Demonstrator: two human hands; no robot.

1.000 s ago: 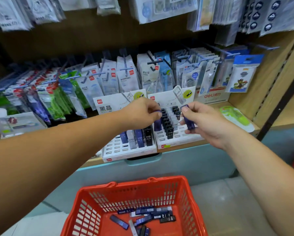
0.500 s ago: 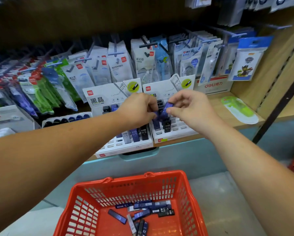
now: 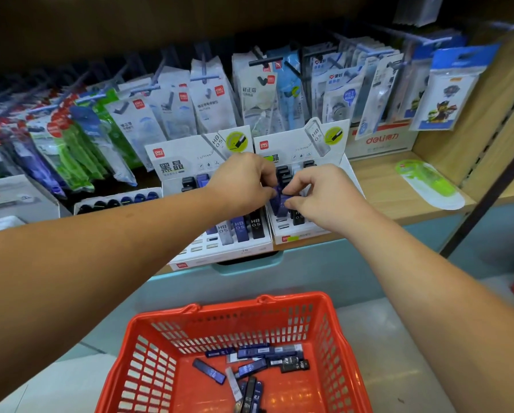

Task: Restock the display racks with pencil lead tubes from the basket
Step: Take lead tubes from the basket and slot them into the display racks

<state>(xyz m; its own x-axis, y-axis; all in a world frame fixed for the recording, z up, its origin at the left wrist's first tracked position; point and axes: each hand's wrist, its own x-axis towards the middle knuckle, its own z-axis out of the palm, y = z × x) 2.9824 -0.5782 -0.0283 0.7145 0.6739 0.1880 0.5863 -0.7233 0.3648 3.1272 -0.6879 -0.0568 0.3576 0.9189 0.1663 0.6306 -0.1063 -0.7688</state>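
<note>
left hand point(image 3: 243, 183): fingers curled, pinching blue lead tube point(image 3: 280, 200); fingertips hidden
right hand point(image 3: 318, 198): close beside left hand, pinches probably the same tube; grip mostly hidden
right rack point(image 3: 309, 233): under both hands, slots covered
basket point(image 3: 228, 307): below hands, holds loose tubes point(image 3: 249, 360); near edge cut off

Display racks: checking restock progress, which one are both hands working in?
The right rack, nearer the green packet: left hand and right hand pinch blue tubes over it.
</note>
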